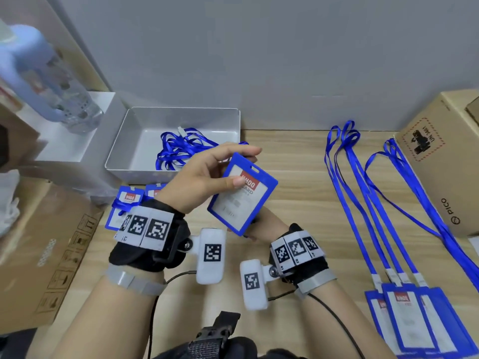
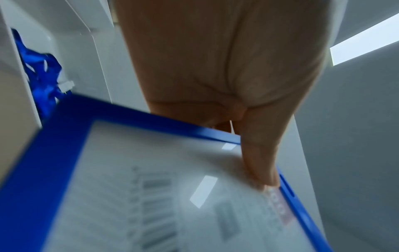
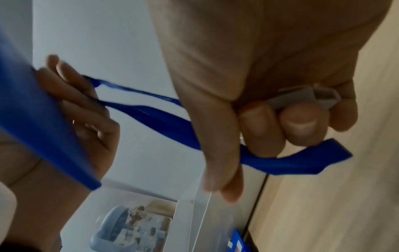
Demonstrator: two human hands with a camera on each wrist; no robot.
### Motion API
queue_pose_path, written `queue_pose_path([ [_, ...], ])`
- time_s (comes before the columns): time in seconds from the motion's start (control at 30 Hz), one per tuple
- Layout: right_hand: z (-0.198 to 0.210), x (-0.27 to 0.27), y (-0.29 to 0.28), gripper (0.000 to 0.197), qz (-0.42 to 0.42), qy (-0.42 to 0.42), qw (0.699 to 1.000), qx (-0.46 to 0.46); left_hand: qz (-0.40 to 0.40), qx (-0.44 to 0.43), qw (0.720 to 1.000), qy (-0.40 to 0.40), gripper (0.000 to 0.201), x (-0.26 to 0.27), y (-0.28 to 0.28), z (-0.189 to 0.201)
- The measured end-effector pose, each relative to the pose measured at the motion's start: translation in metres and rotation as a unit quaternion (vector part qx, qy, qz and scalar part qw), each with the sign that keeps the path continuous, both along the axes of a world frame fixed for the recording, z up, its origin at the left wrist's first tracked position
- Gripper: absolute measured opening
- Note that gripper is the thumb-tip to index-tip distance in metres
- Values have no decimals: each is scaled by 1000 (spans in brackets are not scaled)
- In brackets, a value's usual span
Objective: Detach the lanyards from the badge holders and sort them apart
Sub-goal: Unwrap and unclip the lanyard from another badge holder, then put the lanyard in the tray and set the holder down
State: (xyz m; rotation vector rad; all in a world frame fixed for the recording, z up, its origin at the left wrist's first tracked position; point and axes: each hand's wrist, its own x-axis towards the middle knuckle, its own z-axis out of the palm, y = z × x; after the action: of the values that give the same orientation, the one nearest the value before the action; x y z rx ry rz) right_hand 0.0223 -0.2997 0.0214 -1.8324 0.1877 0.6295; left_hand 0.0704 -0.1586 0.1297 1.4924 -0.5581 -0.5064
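Observation:
My left hand point(image 1: 233, 164) holds a blue badge holder point(image 1: 242, 200) tilted above the table, thumb point(image 2: 259, 162) on its clear front and fingers behind. The slot at its top shows nothing through it. My right hand point(image 1: 267, 225) sits low behind the holder, mostly hidden in the head view. In the right wrist view this hand point(image 3: 280, 119) is curled round a blue lanyard point(image 3: 162, 116) and its white clip end point(image 3: 302, 98). The strap runs back to the left hand's fingers point(image 3: 82, 102) behind the holder point(image 3: 32, 110).
A white tray point(image 1: 171, 174) at the back left holds loose blue lanyards point(image 1: 181, 149). Bare badge holders point(image 1: 124, 203) lie under my left wrist. Several lanyards point(image 1: 375, 190) with holders point(image 1: 407, 320) lie at right. Cardboard boxes point(image 1: 445, 164) point(image 1: 39, 255) flank the table; a bottle point(image 1: 51, 86) stands far left.

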Motion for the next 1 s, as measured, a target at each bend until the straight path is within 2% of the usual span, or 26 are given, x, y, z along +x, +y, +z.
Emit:
queue_pose_path([
  [0.07,-2,6,0,26,-40,-24,999,-1,51,13,999,3,41,12,19,-9],
  [0.17,6,20,2,18,-132,-61,989,14,140,38,989,10,39,33,51,-25],
  [0.33,44,81,17,19,-165,-197,966,4,233,39,971,-28,40,78,86,-25],
  [0.4,59,108,29,10,-172,-235,957,10,266,46,961,-65,38,101,96,-22],
  [0.43,60,120,33,14,-169,-232,958,7,286,56,954,-77,35,112,101,-23],
  [0.5,59,135,36,48,-152,-180,971,-34,331,74,938,-74,29,126,108,-33],
  [0.57,52,136,34,64,-150,-145,976,-71,371,79,924,-42,22,128,111,-48],
  [0.63,48,124,31,58,-166,-137,975,-50,373,80,924,4,16,119,107,-62],
  [0.8,49,77,23,29,-135,-115,983,55,302,29,948,97,10,72,55,-76],
  [0.93,50,41,-8,9,-151,-123,980,49,238,-18,960,149,11,35,-4,-71],
  [1.0,49,23,-33,14,-174,-138,975,30,198,-16,967,160,12,18,-30,-71],
])
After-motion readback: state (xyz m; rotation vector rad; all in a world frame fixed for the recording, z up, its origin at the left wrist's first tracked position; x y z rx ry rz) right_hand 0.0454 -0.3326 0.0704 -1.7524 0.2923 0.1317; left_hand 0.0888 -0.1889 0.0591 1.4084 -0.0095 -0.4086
